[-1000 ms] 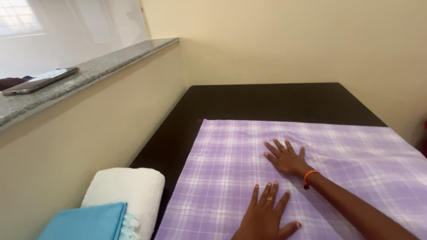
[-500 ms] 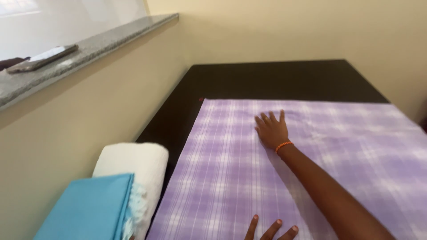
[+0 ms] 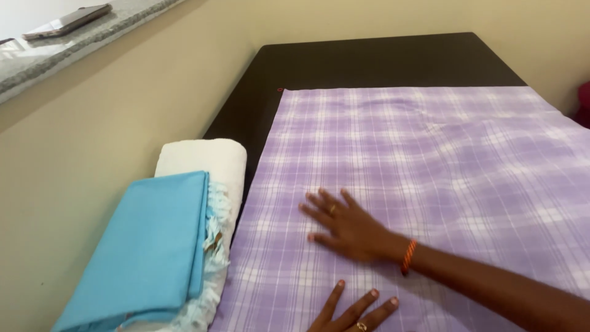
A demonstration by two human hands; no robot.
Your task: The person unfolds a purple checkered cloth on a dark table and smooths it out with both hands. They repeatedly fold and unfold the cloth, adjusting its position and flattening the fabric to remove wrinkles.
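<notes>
A purple-and-white checked cloth lies spread flat over a dark table, covering most of its top and leaving a bare strip at the far end and down the left edge.

The right hand rests palm down on the near left part of this cloth, fingers spread and straight, gripping nothing. It wears a ring on one finger and an orange band at the wrist. Its forearm crosses in from the lower right.

The left hand shows only in part at the bottom edge — fingers fanned and flat on the same cloth, just nearer the camera than the right hand and apart from it. It too wears a ring and grasps nothing.

To the left of the checked cloth sit two folded pieces in one stack: a blue folded cloth lies on top of a white folded towel, whose far end sticks out beyond the blue one. A pale fringe shows along the stack's right side, just beside the checked cloth's left edge.

No container is in view. Along the upper left runs a grey speckled stone ledge above a cream wall — one phone lies flat on it.
</notes>
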